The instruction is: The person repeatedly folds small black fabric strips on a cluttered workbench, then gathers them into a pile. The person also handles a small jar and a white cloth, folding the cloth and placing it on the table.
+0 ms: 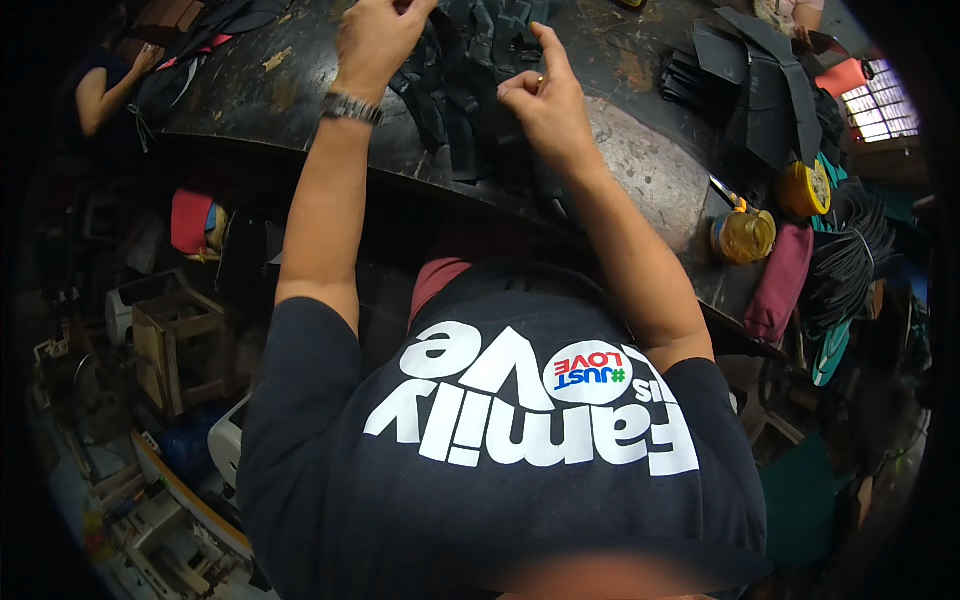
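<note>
Black leather pieces (470, 110) lie on the worn dark workbench (640, 160) between my hands. My left hand (375, 40) pinches their upper edge closed, while my right hand (545, 105) grips their right side, forefinger raised.

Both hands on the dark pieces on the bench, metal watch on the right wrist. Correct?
Not quite: the head view shows the watch on the left wrist, not the right. The rest holds: left hand and right hand are both on the dark pieces on the bench.

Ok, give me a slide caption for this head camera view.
Left hand and right hand work dark leather pieces on a worn black workbench.
</note>
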A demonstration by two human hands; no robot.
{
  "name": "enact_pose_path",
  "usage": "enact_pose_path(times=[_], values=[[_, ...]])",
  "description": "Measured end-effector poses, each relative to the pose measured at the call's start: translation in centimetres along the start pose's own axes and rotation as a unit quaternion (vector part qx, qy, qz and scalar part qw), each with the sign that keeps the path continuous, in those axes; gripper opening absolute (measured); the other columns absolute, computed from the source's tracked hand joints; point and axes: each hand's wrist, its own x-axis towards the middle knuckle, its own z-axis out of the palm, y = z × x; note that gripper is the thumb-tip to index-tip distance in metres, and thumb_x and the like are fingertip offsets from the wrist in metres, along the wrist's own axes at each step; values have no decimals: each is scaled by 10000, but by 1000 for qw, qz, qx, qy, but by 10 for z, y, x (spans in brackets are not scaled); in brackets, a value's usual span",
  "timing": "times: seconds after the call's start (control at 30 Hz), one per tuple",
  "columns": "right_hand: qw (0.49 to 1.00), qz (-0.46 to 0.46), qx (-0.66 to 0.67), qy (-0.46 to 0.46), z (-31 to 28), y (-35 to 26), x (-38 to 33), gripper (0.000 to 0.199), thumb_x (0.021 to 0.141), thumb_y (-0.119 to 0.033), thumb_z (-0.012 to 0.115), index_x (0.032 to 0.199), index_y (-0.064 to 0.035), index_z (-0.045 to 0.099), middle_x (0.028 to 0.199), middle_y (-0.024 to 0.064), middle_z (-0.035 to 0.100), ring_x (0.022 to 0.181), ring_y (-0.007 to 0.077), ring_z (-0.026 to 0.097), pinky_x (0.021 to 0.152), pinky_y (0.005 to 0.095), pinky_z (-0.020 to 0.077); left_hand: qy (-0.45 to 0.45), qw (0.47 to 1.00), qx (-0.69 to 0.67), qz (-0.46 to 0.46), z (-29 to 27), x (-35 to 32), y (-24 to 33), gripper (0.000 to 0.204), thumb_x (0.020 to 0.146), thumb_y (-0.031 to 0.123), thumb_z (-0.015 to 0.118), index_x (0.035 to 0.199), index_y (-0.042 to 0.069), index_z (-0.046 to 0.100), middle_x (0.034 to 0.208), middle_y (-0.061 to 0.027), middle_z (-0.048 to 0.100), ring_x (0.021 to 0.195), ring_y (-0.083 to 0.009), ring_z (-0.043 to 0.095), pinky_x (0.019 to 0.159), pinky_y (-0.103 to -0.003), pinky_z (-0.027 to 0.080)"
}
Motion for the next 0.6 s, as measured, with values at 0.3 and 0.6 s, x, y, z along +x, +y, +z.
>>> enact_pose_path(times=[0.3,0.6], values=[[921,-121,-366,58,-43,5,-30,882,811,-271,785,1532,-74,316,999,175,638,971,342,619,839,447,486,23,997,-74,-1,22,-80,-56,551,838,589,711,964,54,756,909,-114,710,878,-314,672,799,-413,518],[854,-163,-494,28,-9,33,-45,1023,732,-309,810,1574,-112,263,1256,209,551,1164,391,510,996,497,390,55,997,15,43,65,-139,-34,859,737,672,757,1204,-39,640,1234,-186,568,1142,-364,537,967,-449,451]])
